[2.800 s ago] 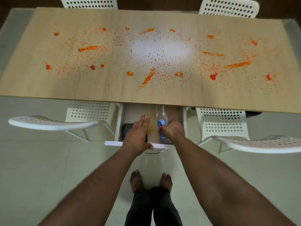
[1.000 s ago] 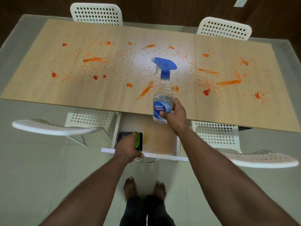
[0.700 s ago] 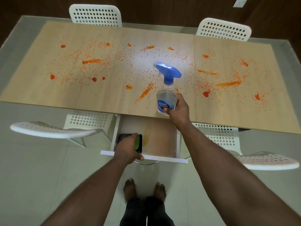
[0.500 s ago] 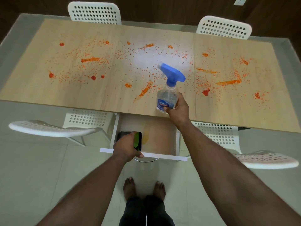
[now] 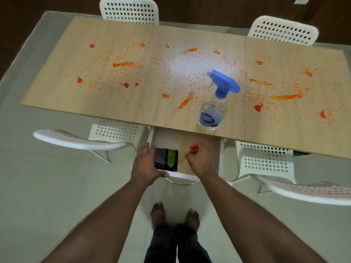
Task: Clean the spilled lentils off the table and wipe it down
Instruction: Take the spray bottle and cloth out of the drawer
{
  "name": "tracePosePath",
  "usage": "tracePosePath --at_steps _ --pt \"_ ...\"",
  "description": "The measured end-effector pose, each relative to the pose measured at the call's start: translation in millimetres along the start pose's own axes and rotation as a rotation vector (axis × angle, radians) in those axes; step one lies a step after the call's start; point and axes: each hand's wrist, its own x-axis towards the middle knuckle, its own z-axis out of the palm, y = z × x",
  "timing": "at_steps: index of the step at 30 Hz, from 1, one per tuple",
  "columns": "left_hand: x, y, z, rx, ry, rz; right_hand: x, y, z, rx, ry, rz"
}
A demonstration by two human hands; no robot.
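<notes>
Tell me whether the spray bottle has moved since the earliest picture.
Yes. The spray bottle left the open drawer and now stands upright on the table near its front edge.
</notes>
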Motion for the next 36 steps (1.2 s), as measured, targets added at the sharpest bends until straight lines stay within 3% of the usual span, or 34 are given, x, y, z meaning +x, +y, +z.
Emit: tracePosePath --at_steps 3,12,15,18,29,36 --pt "3.1 -17.2 5.3 -0.107 -0.045 -0.031 7.1 -8.5 38.2 -0.150 -0.168 0.018" --pt "6.5 -35.5 19.9 -0.209 -0.027 0.009 25.4 -15.6 98.9 -0.512 -0.291 -0.017" --pt "6.5 -37.6 22.5 -0.190 -0.052 -0.011 24.6 -20.0 95.0 -0.532 -0.341 0.086" --pt "3.6 -37.6 21.7 -0.210 -0.066 -0.037 19.4 -25.1 87.0 -0.386 -0.340 0.111" --pt "11.0 -36.9 -5.1 -0.272 -0.168 0.036 3.0 -60.6 30.0 0.605 -0.227 0.233" --pt "14.4 -45.3 -3.0 -0.335 -0.132 0.083 45.3 -110.8 31.3 0.731 -0.168 0.199"
